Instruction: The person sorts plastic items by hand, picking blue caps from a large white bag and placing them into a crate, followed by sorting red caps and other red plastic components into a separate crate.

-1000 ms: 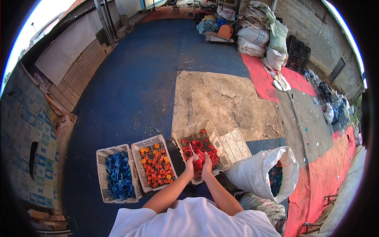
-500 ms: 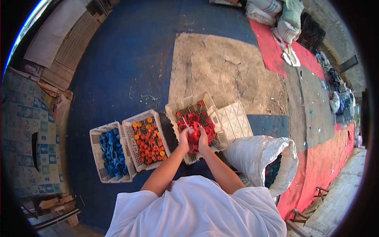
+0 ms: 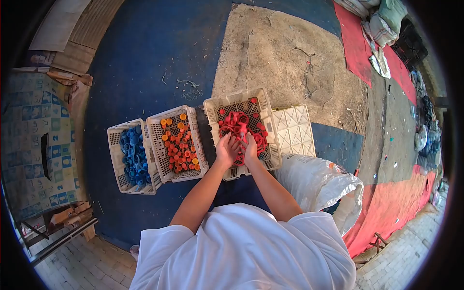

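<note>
My left hand (image 3: pixel 226 151) is over the near part of the right-hand crate (image 3: pixel 271 145), palm partly turned up and fingers apart. Beside it, my right hand (image 3: pixel 250 149) has its fingers stretched out, also open. Just beyond both hands lies a heap of red plastic caps and ring-shaped pieces (image 3: pixel 237 120). A small pale blur shows near the right fingertips; I cannot make out what it is. Smaller red caps (image 3: pixel 253 100) are scattered on the crate's mesh bottom.
Left of my hands stand a crate of orange and yellow caps (image 3: pixel 181 145) and a crate of blue plastic pieces (image 3: pixel 135 154). An upturned pale crate (image 3: pixel 294 129) and an open white sack (image 3: pixel 314 181) are at the right. Stuffed sacks (image 3: pixel 384 26) lie far right.
My hands have parted and opened; the red pieces they were gathered around now lie in the crate. The white strip seen between them is gone from sight. The camera view has shifted.
</note>
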`<state>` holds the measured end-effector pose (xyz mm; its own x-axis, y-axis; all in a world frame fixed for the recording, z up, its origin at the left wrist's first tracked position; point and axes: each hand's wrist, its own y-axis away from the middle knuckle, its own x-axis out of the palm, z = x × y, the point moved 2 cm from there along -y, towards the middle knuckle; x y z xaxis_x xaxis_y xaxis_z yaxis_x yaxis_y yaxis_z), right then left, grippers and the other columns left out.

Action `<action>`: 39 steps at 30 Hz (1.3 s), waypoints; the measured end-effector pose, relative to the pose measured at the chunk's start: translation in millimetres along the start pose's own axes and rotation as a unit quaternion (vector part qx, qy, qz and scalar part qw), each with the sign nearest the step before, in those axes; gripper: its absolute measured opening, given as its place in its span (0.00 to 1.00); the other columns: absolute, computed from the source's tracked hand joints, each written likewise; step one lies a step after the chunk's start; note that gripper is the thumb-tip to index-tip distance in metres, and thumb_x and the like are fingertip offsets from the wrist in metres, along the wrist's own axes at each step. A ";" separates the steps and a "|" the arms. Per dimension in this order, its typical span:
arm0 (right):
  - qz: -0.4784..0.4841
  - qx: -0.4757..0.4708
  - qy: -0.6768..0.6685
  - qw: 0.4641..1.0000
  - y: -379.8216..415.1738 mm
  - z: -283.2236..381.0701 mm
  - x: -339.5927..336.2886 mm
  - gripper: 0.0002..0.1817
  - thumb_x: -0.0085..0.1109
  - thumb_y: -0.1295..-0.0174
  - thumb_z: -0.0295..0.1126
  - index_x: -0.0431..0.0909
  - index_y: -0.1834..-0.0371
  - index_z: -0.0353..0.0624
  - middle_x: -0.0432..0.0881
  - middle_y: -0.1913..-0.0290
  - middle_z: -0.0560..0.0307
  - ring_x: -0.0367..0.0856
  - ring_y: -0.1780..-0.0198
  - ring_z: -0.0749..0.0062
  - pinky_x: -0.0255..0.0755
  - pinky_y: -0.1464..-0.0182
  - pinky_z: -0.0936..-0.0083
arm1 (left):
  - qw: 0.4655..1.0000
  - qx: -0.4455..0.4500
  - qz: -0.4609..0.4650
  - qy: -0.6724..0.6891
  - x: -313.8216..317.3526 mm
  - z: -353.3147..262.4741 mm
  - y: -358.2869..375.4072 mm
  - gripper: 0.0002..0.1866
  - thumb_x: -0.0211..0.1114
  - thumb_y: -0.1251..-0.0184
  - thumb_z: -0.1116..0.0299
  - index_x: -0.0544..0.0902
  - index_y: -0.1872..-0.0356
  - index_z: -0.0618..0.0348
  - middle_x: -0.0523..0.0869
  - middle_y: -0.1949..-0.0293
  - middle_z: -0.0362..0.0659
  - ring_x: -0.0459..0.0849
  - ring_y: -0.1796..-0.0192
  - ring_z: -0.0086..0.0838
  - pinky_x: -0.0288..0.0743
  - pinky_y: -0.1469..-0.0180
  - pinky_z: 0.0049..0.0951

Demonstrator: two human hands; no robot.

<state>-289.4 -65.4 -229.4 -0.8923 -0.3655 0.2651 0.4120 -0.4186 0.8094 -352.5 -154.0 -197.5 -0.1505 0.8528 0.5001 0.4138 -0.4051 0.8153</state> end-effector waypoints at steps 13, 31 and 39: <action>0.034 -0.011 0.034 0.999 30.7 1.7 -37.9 0.14 0.57 0.27 0.40 0.81 0.46 0.44 0.86 0.49 0.56 0.87 0.57 0.70 0.80 0.58 0.72 | 0.994 -0.035 0.074 -0.066 -21.5 -6.8 56.1 0.28 0.54 0.24 0.49 0.73 0.29 0.52 0.79 0.31 0.42 0.78 0.33 0.38 0.73 0.34 0.42; -0.180 -0.291 0.179 0.922 266.4 -71.6 -165.3 0.15 0.62 0.31 0.35 0.84 0.48 0.36 0.88 0.60 0.55 0.84 0.60 0.73 0.78 0.53 0.74 | 0.936 -0.190 0.247 -0.164 -51.8 55.1 98.5 0.19 0.53 0.20 0.78 0.77 0.33 0.52 0.85 0.40 0.42 0.72 0.72 0.19 0.78 0.36 0.32; -0.306 -0.337 0.114 0.883 343.4 -78.1 -220.6 0.16 0.63 0.31 0.34 0.84 0.47 0.35 0.89 0.59 0.53 0.84 0.61 0.73 0.78 0.55 0.74 | 0.872 -0.264 0.337 -0.239 -6.8 112.5 142.8 0.23 0.52 0.22 0.79 0.77 0.31 0.47 0.80 0.32 0.41 0.80 0.33 0.36 0.74 0.31 0.42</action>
<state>63.4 -193.5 -50.9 -0.9574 -0.0256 -0.2875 -0.0489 -0.9672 0.2491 -191.3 -180.6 -117.3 0.4100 0.3515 0.8416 -0.2257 -0.8550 0.4670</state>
